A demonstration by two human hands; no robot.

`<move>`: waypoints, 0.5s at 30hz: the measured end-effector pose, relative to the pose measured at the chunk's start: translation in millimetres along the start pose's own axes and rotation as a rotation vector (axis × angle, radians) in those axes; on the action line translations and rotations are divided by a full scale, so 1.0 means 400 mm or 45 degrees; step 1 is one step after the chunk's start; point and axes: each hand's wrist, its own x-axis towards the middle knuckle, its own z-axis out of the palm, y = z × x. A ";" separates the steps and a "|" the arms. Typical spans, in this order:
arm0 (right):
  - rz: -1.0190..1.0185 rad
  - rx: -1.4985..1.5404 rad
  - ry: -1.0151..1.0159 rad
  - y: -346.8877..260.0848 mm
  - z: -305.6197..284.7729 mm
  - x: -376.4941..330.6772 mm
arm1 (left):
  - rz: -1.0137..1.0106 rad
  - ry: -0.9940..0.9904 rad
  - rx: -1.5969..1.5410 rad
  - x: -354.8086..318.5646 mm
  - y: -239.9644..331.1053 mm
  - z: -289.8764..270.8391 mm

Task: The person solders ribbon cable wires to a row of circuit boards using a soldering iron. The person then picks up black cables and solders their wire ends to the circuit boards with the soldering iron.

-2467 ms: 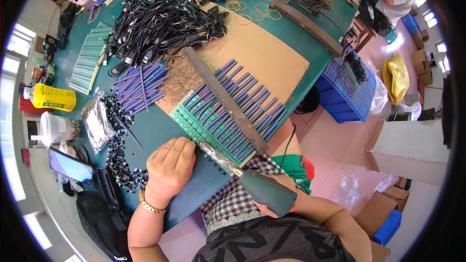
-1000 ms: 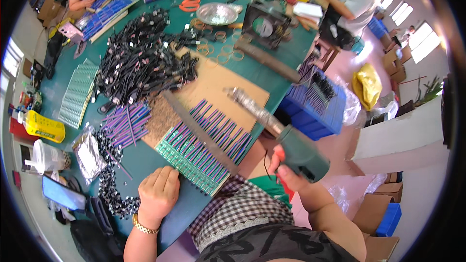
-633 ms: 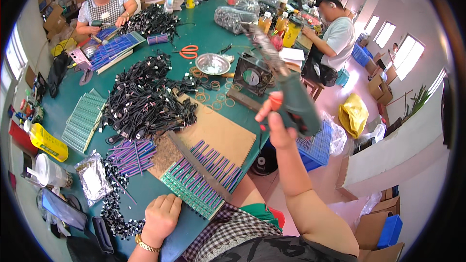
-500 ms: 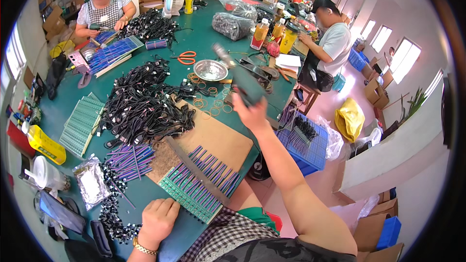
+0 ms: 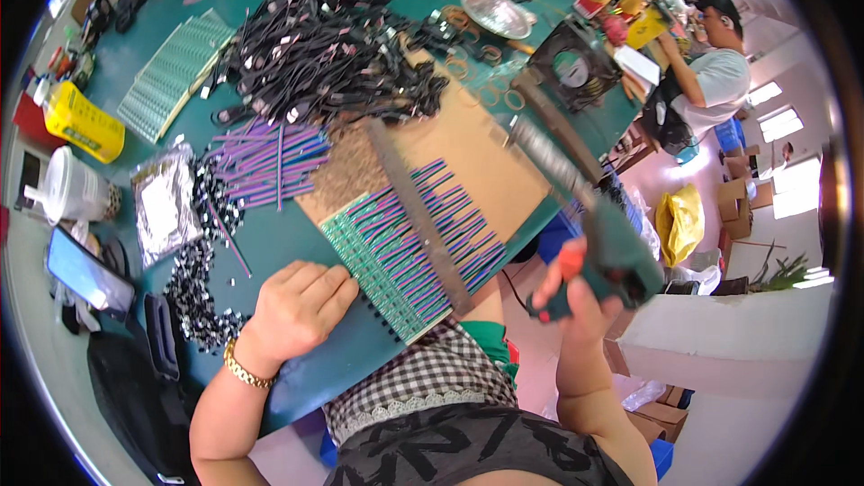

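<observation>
My right hand (image 5: 585, 310) grips a dark green heat gun (image 5: 621, 247) with a metal nozzle and a red trigger. It is raised off the table's right side, its nozzle towards the upper left. My left hand (image 5: 301, 310) rests on the table, fingers curled together against the near left edge of a green circuit board panel (image 5: 373, 265); its fingertips are hidden. Rows of thin purple and blue wires (image 5: 481, 238) run from the panel across a brown cardboard sheet (image 5: 490, 135). A flat dark bar (image 5: 409, 189) lies across the wires.
Heaped black cables (image 5: 315, 45) lie beyond the cardboard. Loose purple wires (image 5: 270, 157), a silver bag (image 5: 166, 202) and small black parts (image 5: 193, 283) are at left. A metal dish (image 5: 497, 13) and a black fan (image 5: 571, 63) stand far right. A co-worker (image 5: 715, 81) sits beyond.
The heat gun has come back from above the far table towards my body and right, in my right hand. My view has tilted down, so the table sits higher. My left hand stays beside the panel.
</observation>
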 end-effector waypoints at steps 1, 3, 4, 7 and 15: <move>0.097 -0.005 -0.015 0.002 -0.006 -0.051 | -0.008 -0.018 -0.019 0.003 -0.002 0.003; 0.289 -0.007 -0.220 -0.001 -0.010 -0.122 | 0.008 0.022 -0.029 0.004 -0.005 0.003; 0.306 -0.148 -0.344 0.010 -0.017 -0.150 | 0.006 0.032 -0.010 0.001 -0.003 0.006; 0.151 -0.238 -0.665 0.014 0.009 -0.150 | 0.005 0.030 0.047 -0.005 0.005 0.009; 0.033 -0.486 -0.712 0.157 0.033 -0.250 | -0.022 0.019 -0.037 -0.006 0.003 0.013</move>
